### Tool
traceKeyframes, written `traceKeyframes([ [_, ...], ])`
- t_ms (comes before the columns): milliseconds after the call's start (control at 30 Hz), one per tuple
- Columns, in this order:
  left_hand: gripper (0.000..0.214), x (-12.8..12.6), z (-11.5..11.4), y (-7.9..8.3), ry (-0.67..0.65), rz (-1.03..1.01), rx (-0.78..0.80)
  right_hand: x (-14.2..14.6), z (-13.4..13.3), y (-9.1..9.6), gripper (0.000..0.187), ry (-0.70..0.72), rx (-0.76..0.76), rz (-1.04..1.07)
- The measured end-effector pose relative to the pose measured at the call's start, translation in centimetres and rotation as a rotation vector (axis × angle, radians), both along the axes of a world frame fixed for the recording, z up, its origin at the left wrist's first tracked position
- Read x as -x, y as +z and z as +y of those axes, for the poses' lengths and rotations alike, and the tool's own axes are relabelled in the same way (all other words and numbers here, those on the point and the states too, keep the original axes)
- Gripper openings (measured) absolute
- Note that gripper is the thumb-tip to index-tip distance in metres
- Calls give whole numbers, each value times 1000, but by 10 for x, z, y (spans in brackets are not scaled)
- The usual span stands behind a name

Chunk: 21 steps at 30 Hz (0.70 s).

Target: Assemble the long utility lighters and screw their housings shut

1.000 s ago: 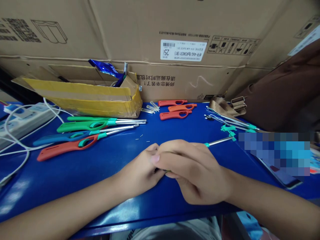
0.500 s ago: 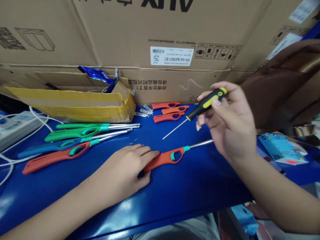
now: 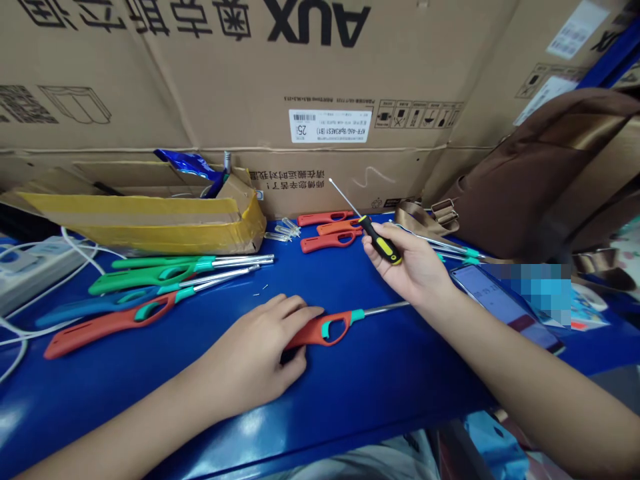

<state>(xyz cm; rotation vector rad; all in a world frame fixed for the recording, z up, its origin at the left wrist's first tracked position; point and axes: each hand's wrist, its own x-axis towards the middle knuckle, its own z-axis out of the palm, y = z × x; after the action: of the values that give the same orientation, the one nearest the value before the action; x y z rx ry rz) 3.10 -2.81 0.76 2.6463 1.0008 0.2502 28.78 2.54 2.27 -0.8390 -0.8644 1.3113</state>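
Note:
My left hand (image 3: 270, 347) is closed round the handle of a red long-necked gas lighter (image 3: 320, 330), which lies on the blue table with its metal tube to the right. In my right hand (image 3: 413, 263) is a black and yellow screwdriver (image 3: 383, 243), its shaft slanting up and away to the left. Behind it are red and orange lighter shells (image 3: 327, 242). Two tiny screws (image 3: 261, 291) lie beyond my left hand. Several green, blue and red lighters (image 3: 145, 275) lie at the left.
A yellow-taped cardboard box (image 3: 200, 227) stands at the back left, with clear small parts (image 3: 284, 231) beside it. A white power strip (image 3: 40, 263) with cables is at the far left. At the right are a phone (image 3: 505, 307) and a brown bag (image 3: 530, 180). Large cartons (image 3: 200, 87) wall the back.
My right hand has moved down and swung the screwdriver, so its tip points up and away instead of down towards the table. My left hand keeps its hold on the red lighter.

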Motion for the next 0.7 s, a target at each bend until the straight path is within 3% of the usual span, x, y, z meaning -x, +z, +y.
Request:
traceKeyframes([
  [100, 49, 5, 1, 13, 43, 105, -15, 1, -1, 6, 14, 23, 23, 44],
  [167, 49, 7, 1, 20, 46, 157, -40, 4, -3, 12, 3, 72, 115, 121],
  [300, 48, 8, 0, 25, 41, 187, -43, 11, -9, 20, 29, 166, 298, 286],
  [467, 59, 2, 1, 9, -23, 102, -20, 14, -12, 13, 30, 261, 333, 250],
  [600, 39, -2, 3, -5, -72, 24, -11, 15, -13, 8, 16, 272, 280, 160],
  [700, 29, -1, 3, -1, -68, -16, 44, 14, -13, 8, 15, 230, 244, 92],
])
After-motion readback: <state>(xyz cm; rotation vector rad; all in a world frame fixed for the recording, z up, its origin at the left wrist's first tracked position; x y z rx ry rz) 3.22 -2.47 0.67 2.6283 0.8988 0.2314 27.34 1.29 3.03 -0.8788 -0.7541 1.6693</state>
